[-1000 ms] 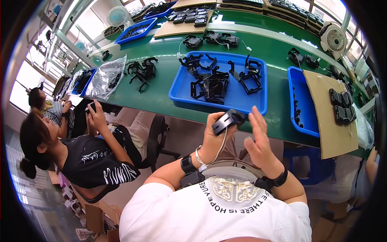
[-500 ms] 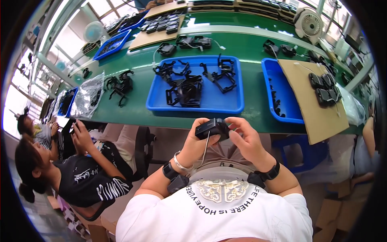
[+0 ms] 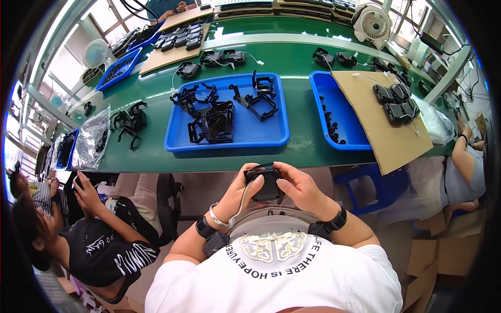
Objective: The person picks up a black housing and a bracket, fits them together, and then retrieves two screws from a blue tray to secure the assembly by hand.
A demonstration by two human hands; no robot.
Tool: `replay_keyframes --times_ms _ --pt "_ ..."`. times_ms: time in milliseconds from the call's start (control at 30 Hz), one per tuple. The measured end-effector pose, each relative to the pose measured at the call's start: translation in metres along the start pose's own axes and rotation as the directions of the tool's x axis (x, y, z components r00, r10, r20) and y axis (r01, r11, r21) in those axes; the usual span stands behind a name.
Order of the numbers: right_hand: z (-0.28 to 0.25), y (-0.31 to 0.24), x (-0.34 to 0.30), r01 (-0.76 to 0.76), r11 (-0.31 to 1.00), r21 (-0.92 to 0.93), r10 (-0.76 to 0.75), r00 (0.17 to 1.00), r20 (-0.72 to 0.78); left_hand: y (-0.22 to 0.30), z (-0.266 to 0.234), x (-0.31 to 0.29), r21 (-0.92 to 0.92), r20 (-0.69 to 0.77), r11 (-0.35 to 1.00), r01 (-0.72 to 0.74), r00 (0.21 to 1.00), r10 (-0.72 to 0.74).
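Note:
Between my two hands, in front of my belly, I hold a small black plastic device with a pale cable running down from it past my left wrist. My left hand wraps its left side, the thumb lying on its face. From the right, my right hand grips it with thumb and fingers. Just past the table edge stands a blue tray holding several black plastic brackets. More black brackets lie on the green table to the tray's left.
At the right, a cardboard sheet carrying black cabled units leans over another blue tray. A white fan stands at the back. A co-worker sits at my left. A blue stool is under the table at right.
The black device has been turned, so its broad face now shows, and my right hand has closed onto it from the side. The whole view has shifted slightly.

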State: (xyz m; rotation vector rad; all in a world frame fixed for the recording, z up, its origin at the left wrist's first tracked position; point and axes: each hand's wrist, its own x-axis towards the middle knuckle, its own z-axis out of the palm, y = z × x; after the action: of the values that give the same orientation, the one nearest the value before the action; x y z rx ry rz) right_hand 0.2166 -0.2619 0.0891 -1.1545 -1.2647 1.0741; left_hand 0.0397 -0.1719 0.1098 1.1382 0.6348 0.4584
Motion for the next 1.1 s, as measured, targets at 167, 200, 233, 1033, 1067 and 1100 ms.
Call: replay_keyframes --times_ms 167,200,233,1033,1067,1100 --pt "0.005 0.008 0.005 0.12 0.983 -0.142 -0.124 0.992 -0.019 0.001 -0.006 -0.007 -0.146 0.05 0.988 0.059 0.997 -0.052" --pt "0.005 0.008 0.005 0.148 0.974 -0.17 -0.152 0.988 -0.014 0.001 -0.007 -0.006 -0.168 0.075 0.984 0.063 0.996 -0.051" --pt "0.004 0.007 0.005 0.147 0.974 -0.175 -0.153 0.988 -0.02 -0.001 -0.007 -0.005 -0.167 0.083 0.984 0.064 0.995 -0.051" --pt "0.011 0.001 0.01 0.26 0.95 -0.175 -0.269 0.963 -0.029 0.014 -0.006 -0.019 0.034 0.087 0.999 -0.012 0.996 0.009" --pt "0.011 0.001 0.011 0.282 0.944 -0.17 -0.288 0.958 -0.013 0.015 -0.007 -0.018 0.007 0.083 1.0 -0.011 0.996 0.01" --pt "0.009 0.0 0.011 0.299 0.94 -0.165 -0.304 0.953 0.0 0.015 -0.006 -0.016 -0.023 0.081 1.0 -0.007 0.997 0.009"
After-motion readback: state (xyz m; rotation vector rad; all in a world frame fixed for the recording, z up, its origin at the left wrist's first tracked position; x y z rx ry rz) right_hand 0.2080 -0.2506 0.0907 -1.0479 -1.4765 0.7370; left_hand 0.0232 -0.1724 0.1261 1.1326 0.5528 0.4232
